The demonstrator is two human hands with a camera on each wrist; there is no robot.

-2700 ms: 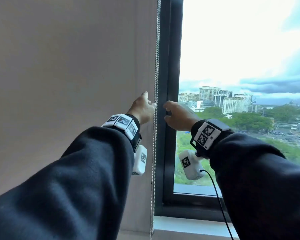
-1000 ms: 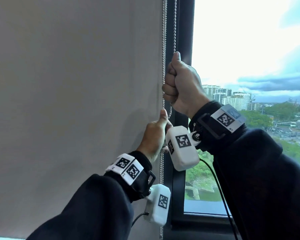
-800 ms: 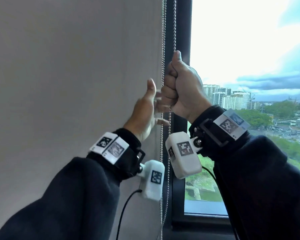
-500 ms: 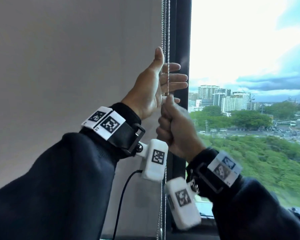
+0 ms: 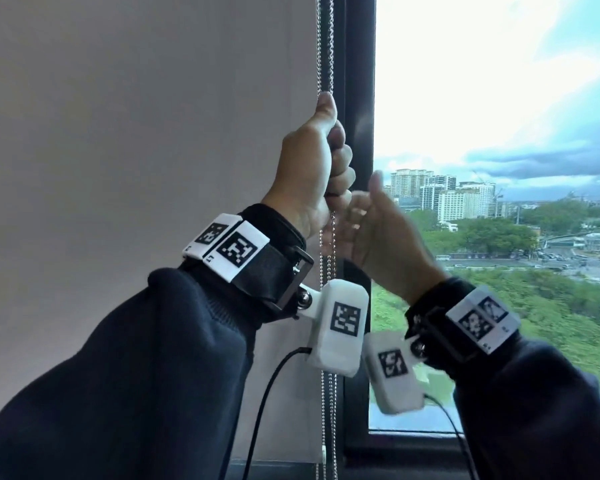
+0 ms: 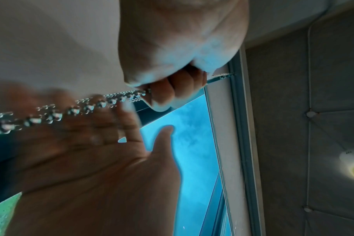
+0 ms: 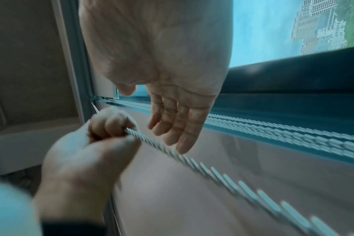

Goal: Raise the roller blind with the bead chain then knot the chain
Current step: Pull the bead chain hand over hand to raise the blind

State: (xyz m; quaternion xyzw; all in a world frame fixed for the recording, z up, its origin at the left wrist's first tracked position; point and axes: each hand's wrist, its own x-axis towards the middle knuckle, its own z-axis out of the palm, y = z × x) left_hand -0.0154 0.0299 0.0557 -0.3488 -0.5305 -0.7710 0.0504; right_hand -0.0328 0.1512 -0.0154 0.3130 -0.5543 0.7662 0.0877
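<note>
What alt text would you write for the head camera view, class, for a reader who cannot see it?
A person's left hand grips the bead chain beside a lowered roller blind, while the open right hand hovers just below it. A window at right shows city towers.

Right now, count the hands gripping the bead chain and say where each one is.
1. The left hand grips the bead chain beside the roller blind. The right hand, just below it, is open and blurred, gripping nothing.

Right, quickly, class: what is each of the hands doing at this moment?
Left hand: closed, gripping the bead chain.
Right hand: open, holding nothing, just below the left.
</note>
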